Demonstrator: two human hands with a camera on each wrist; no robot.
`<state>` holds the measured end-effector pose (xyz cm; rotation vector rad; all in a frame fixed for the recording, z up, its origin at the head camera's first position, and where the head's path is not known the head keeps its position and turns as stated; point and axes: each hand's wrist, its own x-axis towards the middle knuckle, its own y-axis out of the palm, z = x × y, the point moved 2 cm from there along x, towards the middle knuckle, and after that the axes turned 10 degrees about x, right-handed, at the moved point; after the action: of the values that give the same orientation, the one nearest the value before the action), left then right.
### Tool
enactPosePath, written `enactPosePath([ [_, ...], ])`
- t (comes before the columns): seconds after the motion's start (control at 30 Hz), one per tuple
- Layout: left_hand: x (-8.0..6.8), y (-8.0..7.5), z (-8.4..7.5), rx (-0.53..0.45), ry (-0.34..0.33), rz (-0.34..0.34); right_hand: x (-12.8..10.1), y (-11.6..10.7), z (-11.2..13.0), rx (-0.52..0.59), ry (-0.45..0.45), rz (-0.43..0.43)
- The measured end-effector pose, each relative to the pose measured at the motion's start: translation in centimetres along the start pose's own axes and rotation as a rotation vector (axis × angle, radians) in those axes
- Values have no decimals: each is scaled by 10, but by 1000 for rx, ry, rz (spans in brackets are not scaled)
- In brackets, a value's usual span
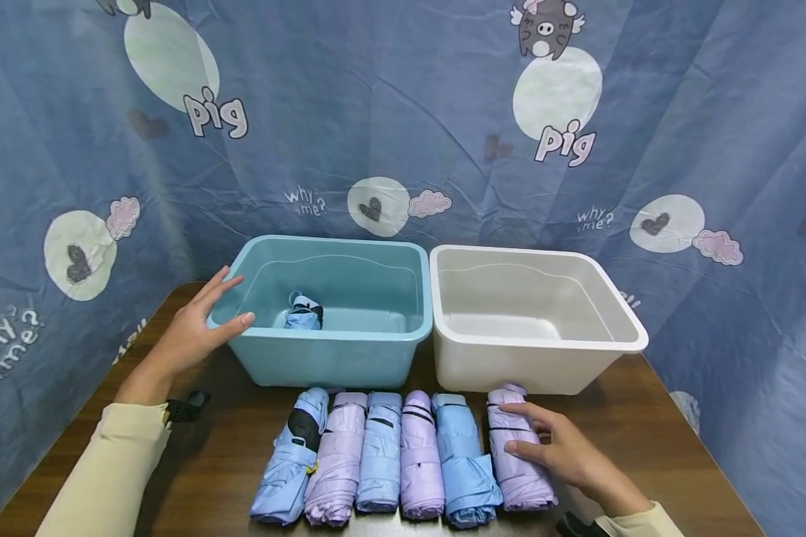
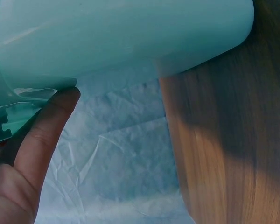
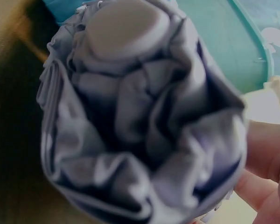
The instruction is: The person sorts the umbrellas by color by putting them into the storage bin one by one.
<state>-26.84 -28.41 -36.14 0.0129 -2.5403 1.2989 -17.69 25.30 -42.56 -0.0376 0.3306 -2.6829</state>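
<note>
Blue patterned cloth backdrop [image 1: 403, 112] with "pig" and "why me?" prints behind and to both sides; brown wooden table [image 1: 228, 477] below; on it, side by side and touching at the rims, a teal tub [image 1: 322, 358] on the left and a white tub [image 1: 537, 365] on the right; inside the teal tub, one folded blue umbrella [image 1: 304, 312] lying on the bottom; in front of the tubs, a row of six folded umbrellas packed close, blue and lilac in turn; at the right end of that row, just before the white tub, a lilac umbrella [image 1: 520, 455], seen end-on and blurred in the right wrist view [image 3: 140, 121]; right hand [image 1: 557, 447] laid over it, fingers curled round its side, grasping it while it lies on the table; left hand [image 1: 198, 328] at the left rim of the teal tub, fingers straight and spread, thumb tip touching the rim [image 2: 56, 100], holding nothing; small black object [image 1: 186, 407] beside the left sleeve, too dark to identify
</note>
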Motion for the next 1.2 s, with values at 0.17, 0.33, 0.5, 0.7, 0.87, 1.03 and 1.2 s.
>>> enactPosePath([
  [0.17, -1, 2, -1, 4, -4, -2, -7, -5, 11, -3, 29, -32],
  [0.33, -2, 4, 0, 6, -13, 9, -16, -7, 21, 17, 17, -27],
  [0.5, -2, 3, 1, 13, -1, 0, -21, -5, 34, 61, 7, -6],
  [0.7, -1, 1, 0, 15, -1, 1, -26, -1, 56, 78, -25, 22],
  [0.87, -1, 2, -1, 11, 3, 3, -30, -1, 72, 73, 1, 7],
  [1.03, -1, 1, -2, 5, 3, 2, -30, -2, 88, 59, -30, 1],
  [1.2, -1, 0, -3, -8, 13, -3, -25, -7, 105, 21, -79, -23],
])
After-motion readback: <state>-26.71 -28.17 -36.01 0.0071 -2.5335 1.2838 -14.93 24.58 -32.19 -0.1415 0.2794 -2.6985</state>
